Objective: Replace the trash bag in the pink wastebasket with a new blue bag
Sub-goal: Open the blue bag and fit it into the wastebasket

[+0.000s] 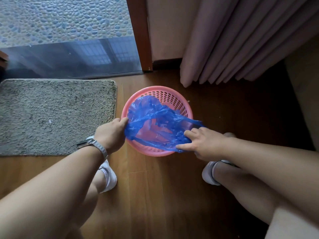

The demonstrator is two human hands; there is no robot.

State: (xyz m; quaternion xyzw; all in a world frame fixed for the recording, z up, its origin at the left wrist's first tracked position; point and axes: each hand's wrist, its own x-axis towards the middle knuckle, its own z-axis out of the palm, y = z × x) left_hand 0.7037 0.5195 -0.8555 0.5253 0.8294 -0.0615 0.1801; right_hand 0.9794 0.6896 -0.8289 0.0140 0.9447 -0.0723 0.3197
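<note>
Our left hand (112,133) and right hand (205,144) grasp a crumpled, see-through blue bag (155,121) stretched between our fingers.

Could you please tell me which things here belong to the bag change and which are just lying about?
In the job: pink perforated plastic wastebasket; thin blue plastic bag stretched across it; left hand and right hand, both gripping the bag.
Lying about: grey shaggy floor mat; pink pleated curtain; wooden floor.
</note>
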